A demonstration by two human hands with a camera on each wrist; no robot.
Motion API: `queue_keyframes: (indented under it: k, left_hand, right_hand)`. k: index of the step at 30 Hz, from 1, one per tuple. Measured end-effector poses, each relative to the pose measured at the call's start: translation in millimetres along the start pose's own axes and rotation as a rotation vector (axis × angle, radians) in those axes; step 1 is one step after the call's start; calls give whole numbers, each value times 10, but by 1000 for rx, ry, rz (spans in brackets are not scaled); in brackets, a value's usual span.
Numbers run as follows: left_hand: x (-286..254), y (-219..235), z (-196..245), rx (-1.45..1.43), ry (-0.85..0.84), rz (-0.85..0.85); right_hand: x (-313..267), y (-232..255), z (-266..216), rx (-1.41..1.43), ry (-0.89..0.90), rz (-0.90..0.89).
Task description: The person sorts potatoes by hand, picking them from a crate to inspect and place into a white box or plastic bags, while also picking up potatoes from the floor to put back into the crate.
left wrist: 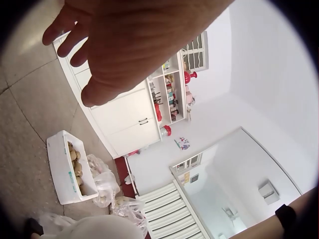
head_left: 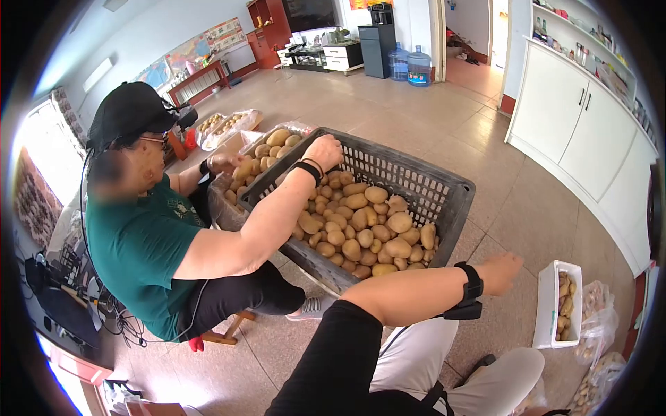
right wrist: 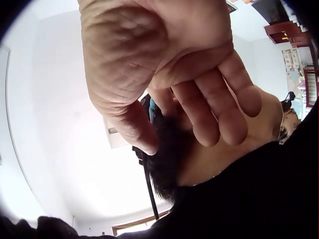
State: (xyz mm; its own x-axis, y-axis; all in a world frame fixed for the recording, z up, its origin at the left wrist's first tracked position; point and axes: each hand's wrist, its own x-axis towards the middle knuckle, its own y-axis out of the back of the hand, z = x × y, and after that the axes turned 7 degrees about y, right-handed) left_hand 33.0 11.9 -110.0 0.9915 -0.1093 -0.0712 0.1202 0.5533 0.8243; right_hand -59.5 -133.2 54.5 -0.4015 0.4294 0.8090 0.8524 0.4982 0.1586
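A large dark plastic crate [head_left: 416, 182] stands tilted on the tiled floor, with its far corner lifted. It is filled with many yellow-brown potatoes [head_left: 361, 222], which lie heaped against its lower wall, toward the near corner. The potatoes are oval, smooth and of mixed size. A second person in a green shirt sits at the left side of the crate, and this person's hand [head_left: 325, 149] grips the upper rim. Behind the crate, an open plastic bag [head_left: 274, 142] holds more potatoes.

To the right, near the white cupboards, stands a small white box [head_left: 551, 305] with some potatoes inside, and clear bags [head_left: 596, 326] lie just beside it; what they contain is possibly also potatoes, but the view is too poor there.

The left hand [head_left: 503, 269] hovers over the floor between the near corner of the crate and the white box, with fingers loosely bent, holding nothing. The right hand [right wrist: 169, 64] shows only in its wrist view: palm bare, fingers relaxed and lying close together, gripping nothing.
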Motion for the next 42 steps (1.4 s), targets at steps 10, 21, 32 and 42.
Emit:
queue_keyframes:
  k: [10, 21, 32, 42]
  left_hand:
    - [57, -100, -31, -63, -39, 51]
    - [117, -117, -84, -46, -44, 87]
    - [160, -121, -60, 15, -73, 90]
    - [50, -27, -140, 100, -193, 165]
  right_hand:
    - [76, -36, 81, 29, -56, -2]
    - [-94, -3, -35, 49, -43, 7]
    - [-2924, -225, -869, -306, -196, 1307]
    - [-5350, -2575, -569, -747, -670, 2972]
